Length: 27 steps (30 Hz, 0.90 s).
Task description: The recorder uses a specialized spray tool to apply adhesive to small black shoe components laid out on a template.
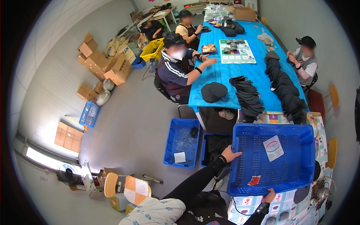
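A large blue plastic crate (292,170) is tilted toward me at the near end of the table. My left hand (229,154) grips its left rim, with the thumb over the edge. At the near rim, my right hand (269,196) is closed on the crate, its fingers partly hidden by the rim. Inside the crate lie a white paper sheet (273,148) with a pink oval and a small red packet (254,180). Just beyond the crate are a row of stacked dark cap pieces (245,96) and a longer row of dark caps (283,84).
Another blue crate (170,140) and a blue bin of dark pieces (215,146) are on the floor to the left. People sit along both sides of the blue-covered table (210,77). A chair (137,189) stands behind my left. Cardboard boxes (118,69) line the left wall.
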### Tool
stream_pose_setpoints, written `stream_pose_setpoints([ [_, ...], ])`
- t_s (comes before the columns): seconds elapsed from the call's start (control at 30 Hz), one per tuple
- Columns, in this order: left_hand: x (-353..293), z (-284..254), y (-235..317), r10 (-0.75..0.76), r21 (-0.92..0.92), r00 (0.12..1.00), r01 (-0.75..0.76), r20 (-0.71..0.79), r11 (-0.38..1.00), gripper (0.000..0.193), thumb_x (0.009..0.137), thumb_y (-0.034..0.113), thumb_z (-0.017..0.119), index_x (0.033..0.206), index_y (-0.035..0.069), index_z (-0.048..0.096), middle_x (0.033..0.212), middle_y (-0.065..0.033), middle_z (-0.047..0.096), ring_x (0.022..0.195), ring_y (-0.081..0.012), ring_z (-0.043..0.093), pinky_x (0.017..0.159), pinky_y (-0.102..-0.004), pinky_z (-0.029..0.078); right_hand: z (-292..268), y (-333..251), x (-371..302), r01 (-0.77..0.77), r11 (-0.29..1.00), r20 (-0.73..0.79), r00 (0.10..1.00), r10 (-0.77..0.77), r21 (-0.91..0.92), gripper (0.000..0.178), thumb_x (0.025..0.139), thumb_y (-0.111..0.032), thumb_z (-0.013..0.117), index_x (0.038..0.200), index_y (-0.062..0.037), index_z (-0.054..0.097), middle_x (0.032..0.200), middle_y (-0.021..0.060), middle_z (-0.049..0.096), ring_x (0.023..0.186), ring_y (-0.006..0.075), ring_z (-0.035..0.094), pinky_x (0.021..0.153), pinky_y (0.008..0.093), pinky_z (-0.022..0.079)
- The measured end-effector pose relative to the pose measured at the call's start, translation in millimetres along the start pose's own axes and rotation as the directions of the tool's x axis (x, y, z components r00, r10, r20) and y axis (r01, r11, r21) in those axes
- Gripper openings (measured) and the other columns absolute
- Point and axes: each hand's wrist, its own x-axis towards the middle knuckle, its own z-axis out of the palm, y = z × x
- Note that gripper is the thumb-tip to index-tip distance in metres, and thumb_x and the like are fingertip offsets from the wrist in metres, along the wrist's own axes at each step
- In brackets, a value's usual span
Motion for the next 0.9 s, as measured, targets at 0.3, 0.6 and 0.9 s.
stream_pose_setpoints([
  [0.3,-155,-143,163,0.991,0.640,0.086,-0.757,-0.103,0.132,0.059,0.072,-0.011,0.066,0.114,0.031,0.073,0.148,-0.0234,0.046,0.104,-0.0352,0.063,0.071,-0.0379,0.056,-9,5,3,0.050,0.999,0.008,0.999,-0.049,-0.015,0.008,0.070,-0.013,0.060,0.073,-0.0050,0.063,0.069,0.0028,0.061,0.057,0.0164,0.059,0.048,0.0317,0.043],
  [0.6,-133,-124,124,0.816,0.729,0.578,-0.555,-0.009,0.401,0.059,0.080,0.010,0.075,0.136,0.005,0.057,0.140,-0.0189,0.058,0.094,-0.0304,0.064,0.086,-0.0398,0.053,7,-7,-10,0.052,0.999,-0.044,0.998,-0.051,0.016,0.007,0.067,-0.010,0.064,0.072,-0.0083,0.059,0.070,0.0024,0.060,0.060,0.0163,0.059,0.050,0.0324,0.043],
  [0.9,-26,11,8,0.007,-0.630,0.979,0.126,0.204,0.767,0.052,0.087,0.008,0.078,0.133,0.003,0.054,0.117,-0.0082,0.066,0.107,-0.0178,0.063,0.096,-0.0341,0.051,-17,10,-6,0.100,0.993,-0.064,0.993,-0.096,0.064,0.029,0.067,-0.012,0.064,0.095,-0.0049,0.060,0.090,0.0087,0.064,0.080,0.0220,0.065,0.066,0.0364,0.056],
])
